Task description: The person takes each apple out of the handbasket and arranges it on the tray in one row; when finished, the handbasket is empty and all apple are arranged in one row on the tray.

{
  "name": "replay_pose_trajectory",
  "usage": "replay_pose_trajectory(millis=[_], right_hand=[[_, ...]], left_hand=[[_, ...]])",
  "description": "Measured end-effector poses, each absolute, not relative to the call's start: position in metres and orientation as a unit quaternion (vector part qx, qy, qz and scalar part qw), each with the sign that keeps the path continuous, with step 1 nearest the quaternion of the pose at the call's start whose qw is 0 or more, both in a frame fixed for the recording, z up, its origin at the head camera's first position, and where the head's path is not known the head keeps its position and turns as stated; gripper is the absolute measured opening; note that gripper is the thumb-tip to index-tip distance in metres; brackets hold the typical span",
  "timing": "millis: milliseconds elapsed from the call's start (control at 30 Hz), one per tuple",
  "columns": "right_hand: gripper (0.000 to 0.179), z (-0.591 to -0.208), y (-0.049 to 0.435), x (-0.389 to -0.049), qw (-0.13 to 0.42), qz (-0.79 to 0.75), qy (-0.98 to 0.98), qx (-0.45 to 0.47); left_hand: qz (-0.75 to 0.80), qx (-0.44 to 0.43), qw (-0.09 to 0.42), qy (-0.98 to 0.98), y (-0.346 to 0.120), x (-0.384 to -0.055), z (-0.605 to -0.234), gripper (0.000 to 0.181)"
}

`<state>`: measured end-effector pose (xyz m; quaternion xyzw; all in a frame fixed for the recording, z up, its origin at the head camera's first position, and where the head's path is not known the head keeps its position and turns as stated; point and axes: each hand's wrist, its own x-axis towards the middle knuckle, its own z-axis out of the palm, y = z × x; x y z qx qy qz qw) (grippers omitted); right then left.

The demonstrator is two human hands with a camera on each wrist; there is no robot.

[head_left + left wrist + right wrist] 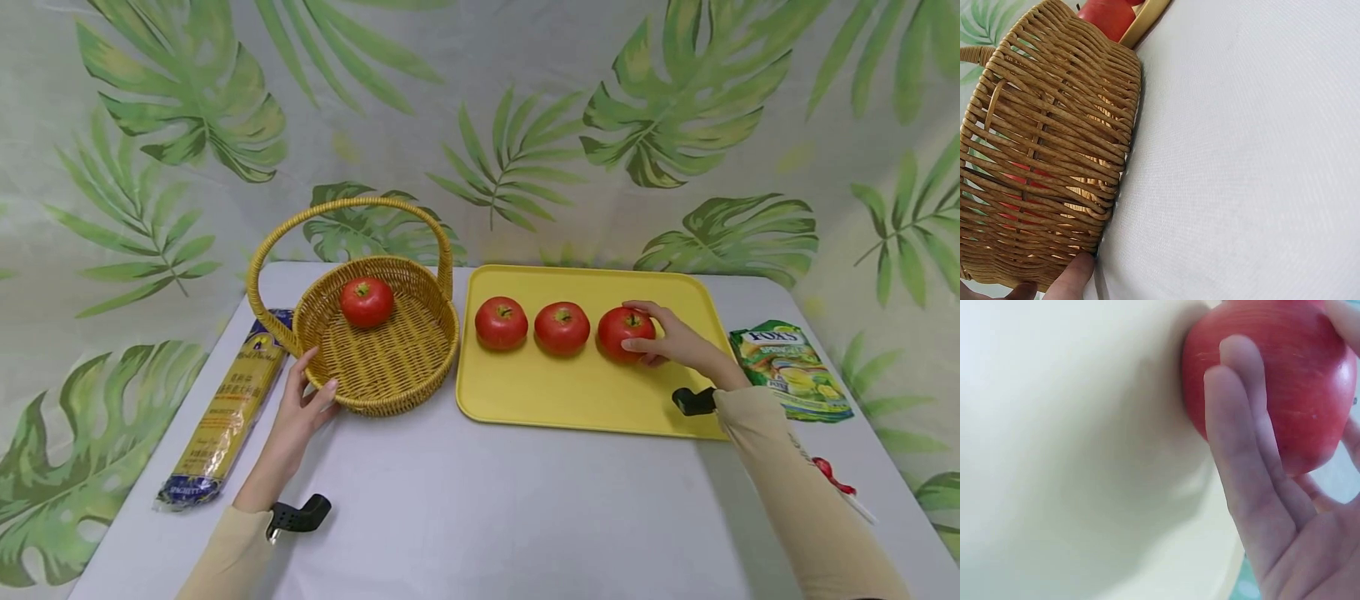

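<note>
My right hand holds the rightmost red apple on the yellow tray, its thumb and fingers spread round the sides. In the right wrist view, straight fingers lie along this apple. Two more apples, a middle one and a left one, sit beside it in a row. My left hand touches the front left side of the wicker basket, thumb and fingertips against its outer wall. Inside the basket lies one apple. The left wrist view shows the basket's woven wall close up.
A spaghetti packet lies left of the basket, under my left forearm's side. Right of the tray are a green Fox's candy bag and a red-wrapped lollipop. The basket's tall handle arches above it. A leaf-patterned cloth hangs behind.
</note>
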<state>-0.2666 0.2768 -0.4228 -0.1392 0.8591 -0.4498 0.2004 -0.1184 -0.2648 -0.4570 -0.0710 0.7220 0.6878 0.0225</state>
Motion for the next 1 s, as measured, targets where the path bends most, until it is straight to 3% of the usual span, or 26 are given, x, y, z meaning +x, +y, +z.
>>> replay_pose_trajectory(millis=[167, 567, 1000], right_hand=[[0.071, -0.423, 0.281, -0.265, 0.210, -0.484, 0.840, -0.127], [0.056, -0.400, 0.256, -0.259, 0.130, -0.528, 0.822, -0.168], [0.046, -0.381, 0.156, -0.258, 0.194, -0.534, 0.779, -0.264]], left_hand=[[0.686, -0.071, 0.021, 0.724, -0.264, -0.118, -0.457, 0.068], [0.694, -0.068, 0.019, 0.716, -0.264, -0.117, -0.455, 0.071], [0.691, -0.073, 0.016, 0.719, -0.262, -0.116, -0.453, 0.069]])
